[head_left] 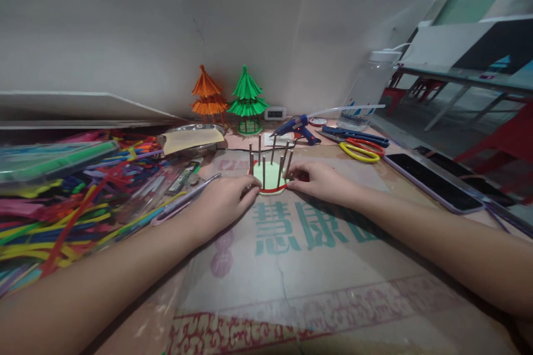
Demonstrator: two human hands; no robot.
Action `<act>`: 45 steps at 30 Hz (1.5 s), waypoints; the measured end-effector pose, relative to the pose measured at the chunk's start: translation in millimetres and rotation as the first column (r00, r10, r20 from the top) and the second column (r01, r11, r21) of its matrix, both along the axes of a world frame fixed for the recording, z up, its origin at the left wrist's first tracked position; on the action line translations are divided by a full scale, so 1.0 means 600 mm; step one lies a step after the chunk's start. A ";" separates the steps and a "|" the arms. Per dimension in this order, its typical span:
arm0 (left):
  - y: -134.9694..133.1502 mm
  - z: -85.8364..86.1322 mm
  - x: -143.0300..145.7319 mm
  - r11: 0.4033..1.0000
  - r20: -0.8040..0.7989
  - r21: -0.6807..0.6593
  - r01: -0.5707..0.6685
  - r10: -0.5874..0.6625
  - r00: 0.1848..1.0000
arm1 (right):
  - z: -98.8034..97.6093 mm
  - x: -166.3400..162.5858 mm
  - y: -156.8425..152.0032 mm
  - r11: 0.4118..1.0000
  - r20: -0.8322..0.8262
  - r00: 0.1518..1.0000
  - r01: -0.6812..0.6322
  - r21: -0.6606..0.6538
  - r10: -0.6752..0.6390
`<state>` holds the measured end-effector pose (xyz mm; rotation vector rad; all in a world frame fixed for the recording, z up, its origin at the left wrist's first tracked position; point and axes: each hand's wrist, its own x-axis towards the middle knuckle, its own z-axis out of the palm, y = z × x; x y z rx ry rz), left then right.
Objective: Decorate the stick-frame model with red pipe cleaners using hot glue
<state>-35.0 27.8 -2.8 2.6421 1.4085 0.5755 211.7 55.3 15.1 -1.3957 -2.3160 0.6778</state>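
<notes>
A small round pale green base (271,176) lies in front of me, with several thin brown posts (264,172) standing up around it. Along its front edge curves a red strip (272,189) that looks like a pipe cleaner. My left hand (229,195) is closed, thumb and fingertips pinching the strip at the base's left edge. On the right edge, the fingertips of my right hand (314,180) press together at the strip's other side. The exact grip is partly hidden by the fingers.
Behind stand an orange tree-like tower (208,91) and a green one (247,97). A blue glue gun (295,127), scissors (361,150), a water bottle (366,91) and a phone (431,183) lie towards the right. Colourful pipe cleaners (70,205) pile up at left, beside a pen (185,199).
</notes>
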 end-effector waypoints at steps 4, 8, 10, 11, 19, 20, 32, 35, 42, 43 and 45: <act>0.008 -0.004 -0.004 1.000 0.028 0.006 -0.031 0.030 0.999 | 0.007 0.002 -0.008 0.999 0.034 0.999 -0.012 -0.048 0.013; 0.013 -0.004 -0.007 0.998 0.030 -0.006 -0.059 0.059 0.998 | 0.021 0.009 -0.021 0.997 0.121 0.992 -0.031 -0.066 0.039; 0.013 -0.004 -0.006 0.998 0.021 -0.016 -0.068 0.068 0.997 | 0.029 0.009 -0.033 0.998 0.212 0.975 -0.061 -0.018 0.063; 0.012 -0.004 -0.006 0.997 0.017 -0.021 -0.071 0.072 0.997 | 0.031 0.007 -0.041 0.996 0.253 0.964 -0.086 0.009 0.081; 0.011 -0.004 -0.006 0.998 0.012 -0.015 -0.065 0.065 0.998 | 0.029 -0.006 -0.054 0.970 0.364 0.928 -0.161 0.183 0.086; 0.012 -0.004 -0.007 0.998 0.011 -0.011 -0.063 0.063 0.998 | 0.028 -0.004 -0.049 0.966 0.389 0.919 -0.160 0.203 0.071; -0.002 -0.003 -0.006 0.993 -0.079 0.094 -0.074 0.082 0.994 | 0.042 -0.028 -0.112 0.850 0.700 0.708 -0.422 0.315 0.092; -0.011 -0.001 -0.004 0.983 -0.160 0.186 0.001 0.029 0.987 | 0.044 -0.031 -0.117 0.852 0.689 0.717 -0.422 0.310 0.105; -0.013 0.003 -0.003 0.985 -0.104 0.169 0.009 0.009 0.994 | 0.034 -0.013 -0.083 0.882 0.576 0.816 -0.304 0.360 0.047; -0.012 0.004 -0.004 0.988 -0.092 0.152 -0.039 0.053 0.994 | 0.032 -0.010 -0.077 0.891 0.549 0.835 -0.262 0.372 0.016; -0.009 0.006 -0.004 0.984 -0.094 0.129 -0.125 0.138 0.986 | 0.029 -0.005 -0.066 0.910 0.515 0.856 -0.180 0.374 -0.042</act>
